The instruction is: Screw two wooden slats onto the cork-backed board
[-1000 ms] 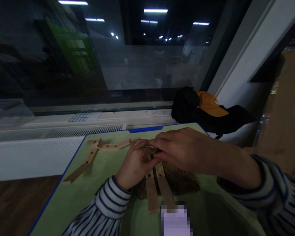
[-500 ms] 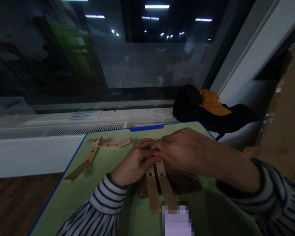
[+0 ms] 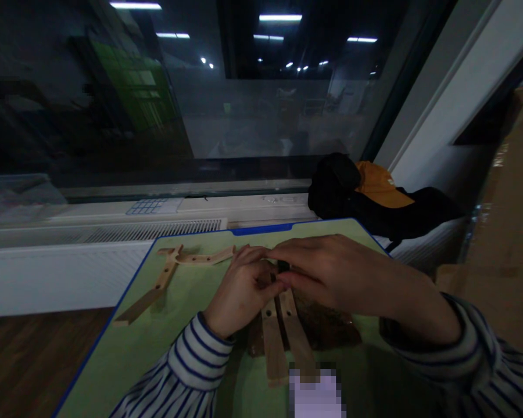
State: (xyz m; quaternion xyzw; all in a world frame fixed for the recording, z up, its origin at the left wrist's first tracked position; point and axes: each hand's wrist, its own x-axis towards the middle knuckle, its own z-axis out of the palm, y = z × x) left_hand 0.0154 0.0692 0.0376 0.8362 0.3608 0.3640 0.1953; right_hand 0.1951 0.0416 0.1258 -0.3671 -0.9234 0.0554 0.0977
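Observation:
Two pale wooden slats (image 3: 281, 339) with small holes lie side by side on a dark brown piece (image 3: 326, 328), all on a green mat (image 3: 157, 348) with a blue edge. My left hand (image 3: 239, 293) curls its fingers round the far ends of the slats. My right hand (image 3: 326, 270) meets it there, fingertips pinched together over the same ends. What lies between the fingertips is hidden. Both sleeves are striped white and blue.
Two more holed wooden pieces (image 3: 174, 270) lie at the mat's far left. A black bag with an orange cap (image 3: 375, 194) rests on the white sill behind. A dark window fills the back; a cardboard box (image 3: 505, 203) stands at right; wooden floor at lower left.
Both hands stay joined over the far ends of the slats with only slight finger shifts. The view has drifted a little.

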